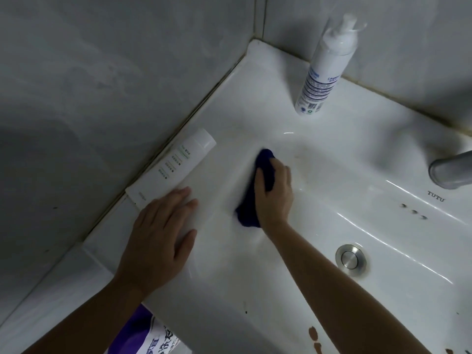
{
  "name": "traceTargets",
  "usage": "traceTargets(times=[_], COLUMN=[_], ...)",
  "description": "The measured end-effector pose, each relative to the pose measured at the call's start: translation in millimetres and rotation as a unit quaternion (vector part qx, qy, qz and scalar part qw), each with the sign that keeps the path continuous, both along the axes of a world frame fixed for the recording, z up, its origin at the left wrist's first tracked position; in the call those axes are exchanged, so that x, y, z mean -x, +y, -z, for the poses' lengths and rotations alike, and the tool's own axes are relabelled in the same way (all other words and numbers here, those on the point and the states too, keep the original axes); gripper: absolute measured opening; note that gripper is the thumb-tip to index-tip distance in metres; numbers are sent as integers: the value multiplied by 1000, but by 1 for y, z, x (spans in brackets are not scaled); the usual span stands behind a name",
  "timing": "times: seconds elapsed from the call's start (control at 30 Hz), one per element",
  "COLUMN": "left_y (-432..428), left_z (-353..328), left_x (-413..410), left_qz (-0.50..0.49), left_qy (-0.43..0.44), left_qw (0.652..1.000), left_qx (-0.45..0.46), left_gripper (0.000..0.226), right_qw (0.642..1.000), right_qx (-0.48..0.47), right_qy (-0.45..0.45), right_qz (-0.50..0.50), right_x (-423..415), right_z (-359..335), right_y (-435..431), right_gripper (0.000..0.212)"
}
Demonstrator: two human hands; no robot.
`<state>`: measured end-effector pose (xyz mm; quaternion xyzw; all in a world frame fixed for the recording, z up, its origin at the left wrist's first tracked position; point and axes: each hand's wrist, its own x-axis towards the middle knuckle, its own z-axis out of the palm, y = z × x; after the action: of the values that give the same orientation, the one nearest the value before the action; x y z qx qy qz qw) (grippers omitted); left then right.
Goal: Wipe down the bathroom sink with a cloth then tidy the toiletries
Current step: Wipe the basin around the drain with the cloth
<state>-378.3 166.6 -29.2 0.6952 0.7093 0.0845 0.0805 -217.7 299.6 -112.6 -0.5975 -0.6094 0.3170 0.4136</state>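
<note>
While the left hand (pixel 163 233) lies flat, fingers straight, on the glossy sink (pixel 357 162) rim, the right hand (pixel 274 195) grips a bunched dark-blue cloth (pixel 265 160) inside the basin.
Beyond, a smooth white tube (pixel 176 164) lies along the wall, and a cylindrical pump bottle (pixel 324 70) stands in the corner.

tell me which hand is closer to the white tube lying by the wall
Left. The left hand lies flat on the sink rim, fingertips at the flat end of the tube. The right hand is farther off in the basin, gripping the blue cloth.
</note>
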Motion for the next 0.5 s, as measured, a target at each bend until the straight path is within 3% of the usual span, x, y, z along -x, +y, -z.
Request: traceTargets(times=[0.17, 0.3, 0.37, 0.43, 0.5], left_y=[0, 1, 1, 1, 2], left_z=[2, 2, 3, 3, 3], left_x=[1, 2, 3, 3, 3], left_qz=[3, 11, 16, 16, 16], left_qy=[0, -8, -8, -11, -11], left_qw=[1000, 1000, 1000, 1000, 1000], left_qx=[-3, -13, -23, -24, -24], left_gripper=[57, 56, 53, 51, 50], right_qw=[980, 907, 922, 964, 979], right_qx=[104, 244, 212, 106, 43], right_qy=[29, 141, 140, 121, 113], right_qz=[165, 312, 292, 211, 166], right_x=[-39, -41, -36, -19, 1], right_z=[12, 18, 8, -13, -31], right_y=[17, -1, 5, 18, 37], right_gripper=[26, 20, 20, 20, 16])
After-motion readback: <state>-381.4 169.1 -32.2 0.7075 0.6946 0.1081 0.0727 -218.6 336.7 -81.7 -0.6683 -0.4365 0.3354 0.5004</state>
